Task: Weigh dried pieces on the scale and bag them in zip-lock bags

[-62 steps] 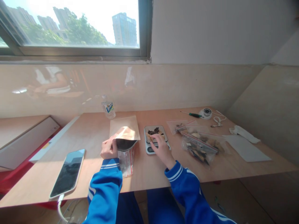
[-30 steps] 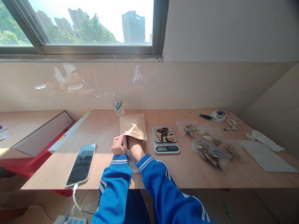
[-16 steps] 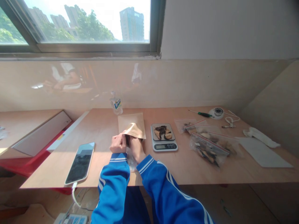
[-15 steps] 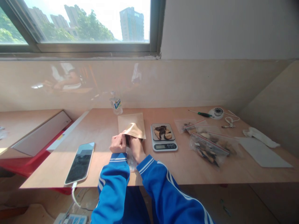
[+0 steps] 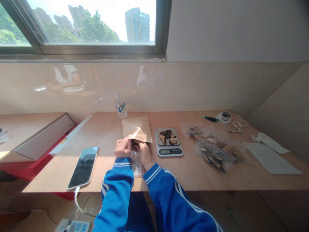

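A brown kraft paper bag point(image 5: 136, 126) lies flat on the table, its mouth facing me and lifted a little. My left hand point(image 5: 122, 147) is closed on the left side of that mouth. At the opening is my right hand point(image 5: 144, 154), fingers curled in under the upper paper flap; what they pinch is hidden in shadow. Under my wrists lies a clear zip bag point(image 5: 136, 165), partly covered. To the right, a white digital kitchen scale point(image 5: 170, 151) carries several dried brown pieces point(image 5: 169, 137), perhaps dried mushroom.
Several zip bags of dried goods point(image 5: 214, 149) lie right of the scale. Beyond are a screwdriver point(image 5: 210, 119), a white dome camera point(image 5: 224, 117), a white sheet point(image 5: 271, 158) and a crumpled white tissue point(image 5: 270, 142). A plastic bottle point(image 5: 120, 108) stands behind; a charging phone point(image 5: 83, 167) lies left.
My right hand has drawn back toward me, partly out of the paper bag's mouth. More of the clear zip bag shows between my wrists. My left hand keeps its place.
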`<state>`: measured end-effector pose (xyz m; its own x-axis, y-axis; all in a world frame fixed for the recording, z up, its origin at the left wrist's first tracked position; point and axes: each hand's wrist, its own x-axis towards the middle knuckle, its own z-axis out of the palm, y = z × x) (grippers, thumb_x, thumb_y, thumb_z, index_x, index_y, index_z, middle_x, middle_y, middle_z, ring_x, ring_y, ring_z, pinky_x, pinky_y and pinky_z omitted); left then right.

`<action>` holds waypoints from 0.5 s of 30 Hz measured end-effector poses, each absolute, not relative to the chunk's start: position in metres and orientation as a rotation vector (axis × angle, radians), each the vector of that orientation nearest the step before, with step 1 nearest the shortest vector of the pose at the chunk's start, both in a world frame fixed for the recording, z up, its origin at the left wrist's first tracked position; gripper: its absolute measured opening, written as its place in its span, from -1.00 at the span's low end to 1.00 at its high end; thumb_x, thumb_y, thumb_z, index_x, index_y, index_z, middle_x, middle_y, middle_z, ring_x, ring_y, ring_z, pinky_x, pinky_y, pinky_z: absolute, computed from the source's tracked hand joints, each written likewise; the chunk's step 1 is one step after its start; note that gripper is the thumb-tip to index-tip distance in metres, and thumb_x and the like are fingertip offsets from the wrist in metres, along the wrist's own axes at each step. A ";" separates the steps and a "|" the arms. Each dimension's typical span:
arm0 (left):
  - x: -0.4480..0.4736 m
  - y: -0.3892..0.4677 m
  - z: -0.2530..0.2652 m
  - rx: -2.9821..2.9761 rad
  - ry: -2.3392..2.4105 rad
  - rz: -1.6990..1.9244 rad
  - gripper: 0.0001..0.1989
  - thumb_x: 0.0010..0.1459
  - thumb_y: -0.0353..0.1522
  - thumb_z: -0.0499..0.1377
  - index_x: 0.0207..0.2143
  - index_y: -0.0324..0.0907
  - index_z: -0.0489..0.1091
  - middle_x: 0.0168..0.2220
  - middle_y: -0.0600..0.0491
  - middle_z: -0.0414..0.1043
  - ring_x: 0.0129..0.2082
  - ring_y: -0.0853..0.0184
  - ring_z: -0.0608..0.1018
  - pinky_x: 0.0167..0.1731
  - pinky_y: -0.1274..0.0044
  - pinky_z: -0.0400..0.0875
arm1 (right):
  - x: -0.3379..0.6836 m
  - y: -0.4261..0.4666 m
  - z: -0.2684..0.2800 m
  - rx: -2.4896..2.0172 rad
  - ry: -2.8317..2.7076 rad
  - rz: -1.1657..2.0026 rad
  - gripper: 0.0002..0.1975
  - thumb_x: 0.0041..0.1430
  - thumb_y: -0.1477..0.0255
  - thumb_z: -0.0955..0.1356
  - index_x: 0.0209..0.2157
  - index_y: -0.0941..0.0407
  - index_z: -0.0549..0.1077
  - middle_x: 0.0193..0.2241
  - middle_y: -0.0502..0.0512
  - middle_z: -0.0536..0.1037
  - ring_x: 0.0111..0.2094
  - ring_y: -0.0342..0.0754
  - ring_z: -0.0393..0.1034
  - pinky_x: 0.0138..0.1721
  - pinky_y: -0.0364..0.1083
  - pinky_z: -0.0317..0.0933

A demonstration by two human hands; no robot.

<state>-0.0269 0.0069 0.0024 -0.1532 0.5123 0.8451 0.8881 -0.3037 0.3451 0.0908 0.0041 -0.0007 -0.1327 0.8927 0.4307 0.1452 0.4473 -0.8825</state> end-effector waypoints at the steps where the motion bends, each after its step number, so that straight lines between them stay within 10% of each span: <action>1: -0.027 0.007 0.002 -1.765 -1.576 -1.448 -0.72 0.27 -0.30 0.04 -0.20 -0.12 0.55 -0.25 -0.01 0.61 -0.30 0.27 0.57 -0.29 0.45 0.46 | 0.092 0.004 -0.001 -0.942 -1.590 0.840 -0.70 0.25 0.42 0.21 -0.09 0.15 0.48 -0.21 0.22 0.56 -0.16 0.09 0.45 -0.13 0.06 0.39; 15: -0.027 0.006 0.005 -1.676 -1.596 -1.494 -0.75 0.25 -0.30 0.08 -0.20 -0.11 0.56 -0.23 0.00 0.60 -0.28 0.26 0.55 -0.29 0.46 0.45 | 0.128 -0.026 0.015 -0.746 -1.790 0.504 -0.70 0.32 0.49 0.16 -0.14 0.01 0.48 -0.16 0.10 0.55 -0.07 -0.02 0.43 0.00 0.00 0.34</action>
